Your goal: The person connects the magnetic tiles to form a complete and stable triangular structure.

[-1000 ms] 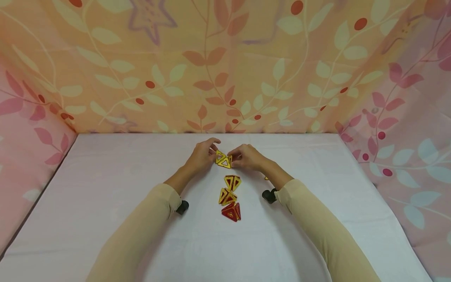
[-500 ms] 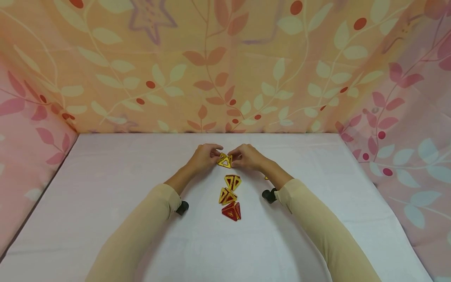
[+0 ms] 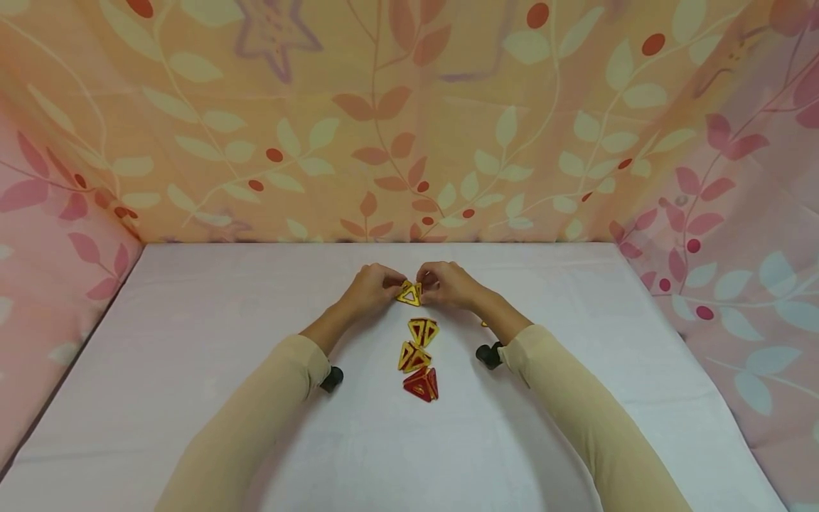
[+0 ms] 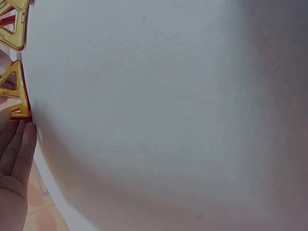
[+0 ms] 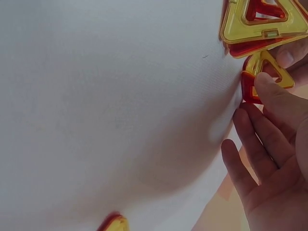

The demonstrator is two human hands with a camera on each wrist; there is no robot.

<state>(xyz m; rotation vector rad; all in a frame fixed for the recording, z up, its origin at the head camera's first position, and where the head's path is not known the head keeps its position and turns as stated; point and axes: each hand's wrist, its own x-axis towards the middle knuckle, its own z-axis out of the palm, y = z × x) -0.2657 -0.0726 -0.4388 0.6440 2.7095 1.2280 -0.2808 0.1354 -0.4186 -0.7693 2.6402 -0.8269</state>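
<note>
Between my hands at the far middle of the table, a small pyramid of yellow and red magnetic triangle tiles [image 3: 409, 294] stands on the cloth. My left hand [image 3: 371, 290] pinches its left side with thumb and fingers. On the other side, my right hand [image 3: 449, 286] pinches a tile; in the right wrist view the thumb lies on a red-and-yellow tile [image 5: 248, 85] and the lower fingers extend. Closer to me, a row holds two yellow-red pyramids [image 3: 423, 331] [image 3: 413, 357] and a red one [image 3: 421, 385]. The fingertips behind the tiles are partly hidden.
Another yellow triangle tile [image 3: 484, 323] lies by the right forearm, mostly hidden by it. White cloth [image 3: 192, 398] covers the table. Patterned fabric [image 3: 409, 142] rises at the back and both sides. Dark wrist cameras [image 3: 489, 355] sit under the sleeves.
My left hand has moved slightly right and nearer. The left tile, which leaned outward, has folded in against the others. My right hand has barely moved, and the row of pyramids is unchanged.
</note>
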